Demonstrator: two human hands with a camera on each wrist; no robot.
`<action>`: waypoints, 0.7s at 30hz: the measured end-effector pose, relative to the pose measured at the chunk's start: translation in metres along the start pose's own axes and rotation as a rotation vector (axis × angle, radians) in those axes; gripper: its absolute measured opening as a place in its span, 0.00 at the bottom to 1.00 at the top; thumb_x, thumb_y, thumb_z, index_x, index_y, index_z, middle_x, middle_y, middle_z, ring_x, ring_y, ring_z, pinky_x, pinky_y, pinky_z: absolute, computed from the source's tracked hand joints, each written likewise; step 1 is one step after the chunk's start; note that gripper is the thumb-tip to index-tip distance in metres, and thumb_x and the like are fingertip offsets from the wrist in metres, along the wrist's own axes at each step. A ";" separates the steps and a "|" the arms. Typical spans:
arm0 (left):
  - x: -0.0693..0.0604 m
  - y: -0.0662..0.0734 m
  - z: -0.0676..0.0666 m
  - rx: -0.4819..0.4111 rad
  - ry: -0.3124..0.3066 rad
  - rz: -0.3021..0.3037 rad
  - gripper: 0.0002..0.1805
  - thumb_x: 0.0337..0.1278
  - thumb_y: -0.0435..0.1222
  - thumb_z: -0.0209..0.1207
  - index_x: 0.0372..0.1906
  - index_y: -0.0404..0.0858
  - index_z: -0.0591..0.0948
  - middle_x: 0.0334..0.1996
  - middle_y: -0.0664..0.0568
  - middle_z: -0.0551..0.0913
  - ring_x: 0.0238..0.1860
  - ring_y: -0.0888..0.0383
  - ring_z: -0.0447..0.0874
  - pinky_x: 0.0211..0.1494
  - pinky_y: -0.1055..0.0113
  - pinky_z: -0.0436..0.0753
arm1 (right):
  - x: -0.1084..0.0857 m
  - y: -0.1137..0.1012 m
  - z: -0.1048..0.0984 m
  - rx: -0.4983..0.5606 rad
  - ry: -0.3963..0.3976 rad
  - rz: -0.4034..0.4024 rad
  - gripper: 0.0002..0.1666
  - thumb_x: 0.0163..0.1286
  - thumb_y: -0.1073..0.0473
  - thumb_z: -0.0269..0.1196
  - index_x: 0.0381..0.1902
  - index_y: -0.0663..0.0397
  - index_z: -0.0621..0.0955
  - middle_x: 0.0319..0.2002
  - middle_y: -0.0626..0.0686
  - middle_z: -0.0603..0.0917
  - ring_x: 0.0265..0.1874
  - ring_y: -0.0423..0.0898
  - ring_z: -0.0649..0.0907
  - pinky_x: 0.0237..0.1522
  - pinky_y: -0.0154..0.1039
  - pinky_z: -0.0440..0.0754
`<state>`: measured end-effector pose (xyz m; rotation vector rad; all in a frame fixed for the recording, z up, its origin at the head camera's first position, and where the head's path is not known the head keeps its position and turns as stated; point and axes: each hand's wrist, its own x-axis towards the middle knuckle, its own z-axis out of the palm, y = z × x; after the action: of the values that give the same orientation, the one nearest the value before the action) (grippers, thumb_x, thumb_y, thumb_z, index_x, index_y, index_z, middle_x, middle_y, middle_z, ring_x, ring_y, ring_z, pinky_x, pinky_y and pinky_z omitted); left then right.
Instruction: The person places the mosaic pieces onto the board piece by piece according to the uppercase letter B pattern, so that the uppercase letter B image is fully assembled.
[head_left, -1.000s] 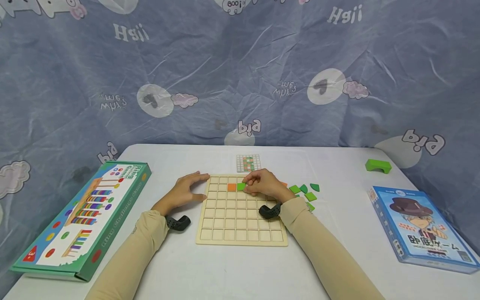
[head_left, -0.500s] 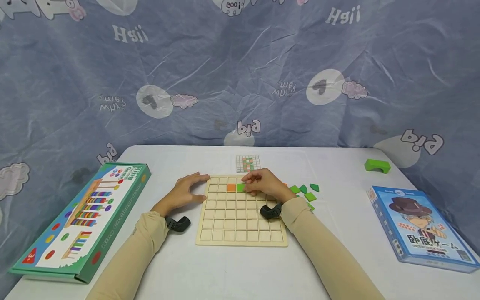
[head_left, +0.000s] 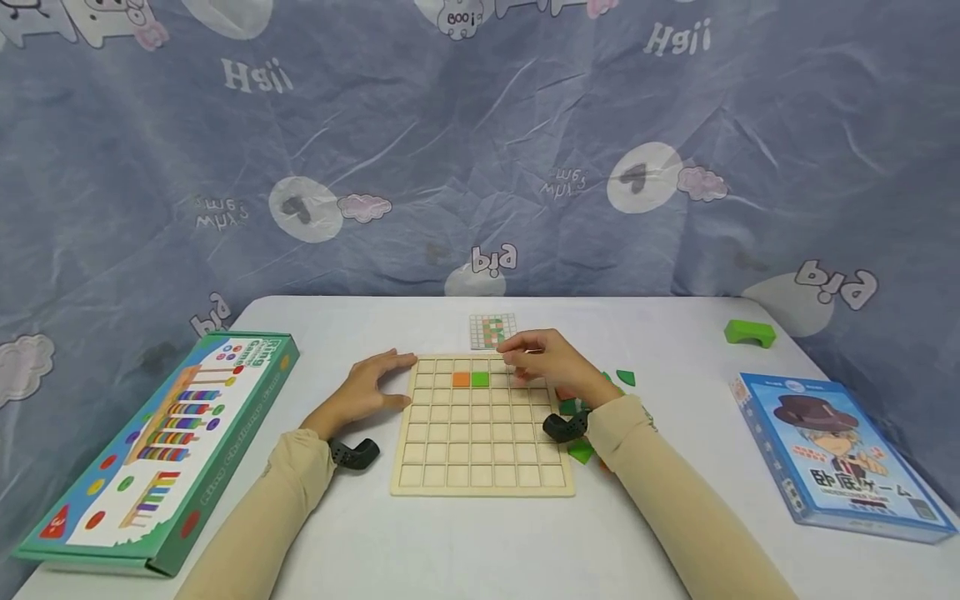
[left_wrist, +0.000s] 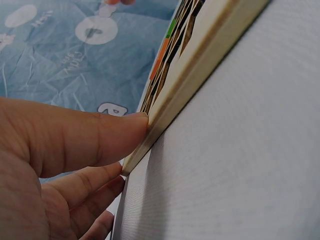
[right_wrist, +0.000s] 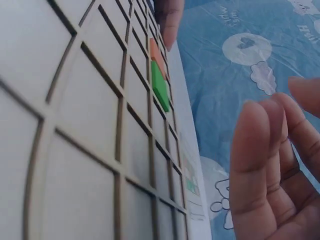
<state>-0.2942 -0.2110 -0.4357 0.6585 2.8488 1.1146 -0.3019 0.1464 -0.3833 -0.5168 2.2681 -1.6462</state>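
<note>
A wooden grid board (head_left: 482, 455) lies on the table. An orange square tile (head_left: 461, 380) and a green square tile (head_left: 480, 380) sit side by side in its second row from the far edge. My left hand (head_left: 362, 393) is at the board's far left, thumb and fingertips touching its side; the left wrist view shows the thumb (left_wrist: 95, 137) against the edge. Above the far right part of the board hovers my right hand (head_left: 553, 363). Its loosely bent fingers (right_wrist: 250, 145) hold nothing in the right wrist view. Beyond the board lies a small pattern card (head_left: 486, 333).
Loose tiles, including a green tile (head_left: 581, 451) and a dark green piece (head_left: 626, 377), lie right of the board, partly hidden by my right arm. A long green game box (head_left: 172, 450) stands left. At right are a blue game box (head_left: 840, 450) and a green arch block (head_left: 750, 333).
My right hand has let go of the green tile, which stays beside the orange one, and has lifted and moved right. The left hand stays at the board's edge.
</note>
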 end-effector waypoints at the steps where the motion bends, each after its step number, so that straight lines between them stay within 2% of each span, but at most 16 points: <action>1: 0.000 0.000 0.000 -0.001 0.001 0.002 0.42 0.55 0.39 0.73 0.76 0.32 0.76 0.78 0.36 0.73 0.83 0.33 0.58 0.84 0.32 0.47 | -0.004 -0.001 -0.003 0.007 0.005 -0.001 0.23 0.82 0.61 0.64 0.68 0.70 0.80 0.51 0.70 0.85 0.39 0.53 0.86 0.41 0.43 0.89; 4: 0.000 0.000 0.000 0.010 0.006 0.013 0.42 0.54 0.39 0.73 0.76 0.32 0.76 0.77 0.36 0.73 0.83 0.32 0.58 0.84 0.31 0.47 | -0.015 -0.004 -0.013 0.003 0.032 -0.008 0.24 0.82 0.59 0.64 0.69 0.66 0.80 0.50 0.71 0.84 0.39 0.56 0.85 0.37 0.43 0.87; 7: -0.002 0.000 0.000 0.024 0.014 0.018 0.42 0.53 0.40 0.74 0.75 0.33 0.77 0.77 0.36 0.74 0.82 0.32 0.60 0.83 0.30 0.48 | -0.026 -0.005 -0.023 0.000 0.062 -0.013 0.24 0.82 0.58 0.63 0.70 0.63 0.80 0.47 0.70 0.83 0.36 0.52 0.84 0.36 0.45 0.86; 8: -0.002 0.000 0.000 0.025 0.017 0.019 0.42 0.53 0.40 0.74 0.75 0.33 0.77 0.77 0.36 0.74 0.82 0.32 0.60 0.83 0.30 0.49 | -0.030 -0.005 -0.026 -0.007 0.069 -0.021 0.24 0.82 0.59 0.63 0.70 0.64 0.80 0.47 0.69 0.83 0.35 0.51 0.84 0.40 0.47 0.89; 14: -0.002 0.000 0.000 0.010 0.020 0.018 0.42 0.53 0.39 0.74 0.75 0.33 0.77 0.77 0.37 0.75 0.83 0.33 0.60 0.83 0.30 0.49 | -0.049 0.000 -0.047 -0.053 0.129 -0.022 0.25 0.83 0.60 0.61 0.71 0.67 0.78 0.52 0.70 0.84 0.35 0.49 0.85 0.45 0.49 0.92; 21: -0.001 0.000 0.000 0.014 0.025 0.019 0.41 0.53 0.39 0.74 0.75 0.33 0.77 0.76 0.37 0.75 0.82 0.33 0.60 0.83 0.30 0.50 | -0.067 0.013 -0.073 -0.060 0.222 0.038 0.27 0.84 0.57 0.60 0.72 0.70 0.76 0.51 0.66 0.83 0.33 0.45 0.84 0.43 0.43 0.91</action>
<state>-0.2933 -0.2116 -0.4360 0.6780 2.8801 1.1140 -0.2751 0.2426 -0.3716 -0.3153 2.4738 -1.6957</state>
